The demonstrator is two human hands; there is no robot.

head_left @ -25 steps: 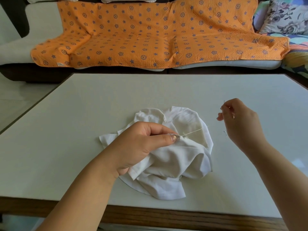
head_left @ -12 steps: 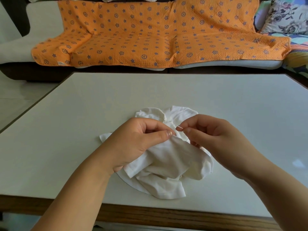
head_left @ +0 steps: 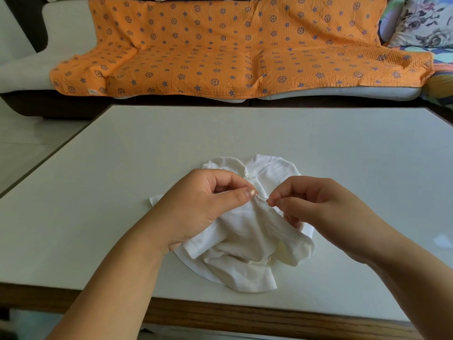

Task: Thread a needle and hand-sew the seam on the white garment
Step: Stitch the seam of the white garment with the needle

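White garment (head_left: 245,244), bunched: left hand (head_left: 203,204) is pinching its raised fold, while right hand (head_left: 318,204) is pinching a needle (head_left: 266,199) touching that same fold.

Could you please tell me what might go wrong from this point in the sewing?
1. The thin metal needle, pinched by the right hand, sits close to the thumb of the left hand pinching the fold; a push could prick it.
2. The crumpled white cloth garment lies bunched in layers on the pale table, so a stitch might catch an extra layer.
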